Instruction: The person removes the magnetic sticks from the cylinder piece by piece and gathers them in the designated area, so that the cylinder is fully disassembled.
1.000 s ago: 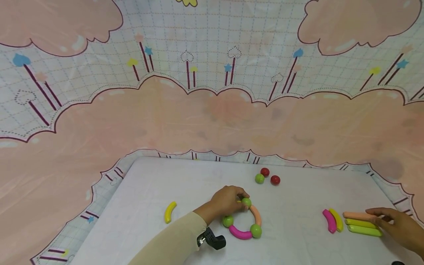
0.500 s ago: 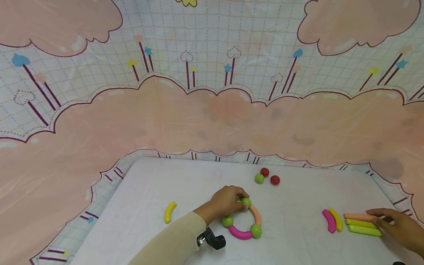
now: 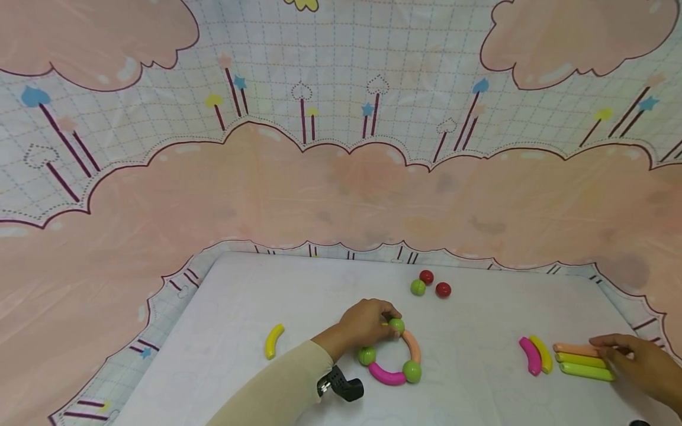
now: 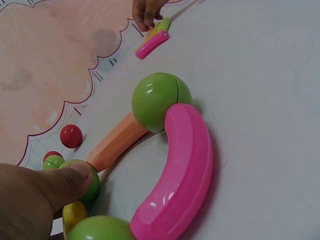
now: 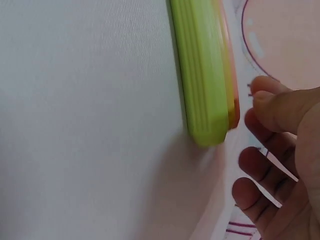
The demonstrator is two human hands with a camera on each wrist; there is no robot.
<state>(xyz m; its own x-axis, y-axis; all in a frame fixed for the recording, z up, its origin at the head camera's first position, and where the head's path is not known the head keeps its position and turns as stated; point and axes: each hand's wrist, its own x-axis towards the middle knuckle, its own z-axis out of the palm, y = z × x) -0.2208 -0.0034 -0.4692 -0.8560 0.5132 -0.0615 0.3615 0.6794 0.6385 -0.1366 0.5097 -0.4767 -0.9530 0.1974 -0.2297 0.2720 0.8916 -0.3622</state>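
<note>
My left hand (image 3: 367, 321) pinches a green ball (image 3: 396, 326) at the far side of a ring on the white table. The left wrist view shows my thumb (image 4: 75, 179) on that ball. An orange curved stick (image 3: 411, 345), a pink curved stick (image 3: 387, 375) and two more green balls (image 3: 412, 371) join up in the ring. A yellow piece (image 4: 74, 216) shows partly under my hand. My right hand (image 3: 636, 362) is at the right ends of three straight sticks: orange (image 3: 575, 349), yellow (image 3: 578, 360) and green (image 3: 586, 371). Its fingers are loosely bent, with nothing between them.
Behind the ring lie two red balls (image 3: 443, 289) and a loose green ball (image 3: 418, 287). A yellow curved stick (image 3: 273, 341) lies to the left. Pink (image 3: 530, 356) and yellow (image 3: 541, 354) curved sticks lie left of the straight ones. A patterned cloth (image 3: 341, 195) borders the table.
The straight orange stick has shifted slightly nearer to me, closer against the yellow one. My left hand and the ring have stayed in place.
</note>
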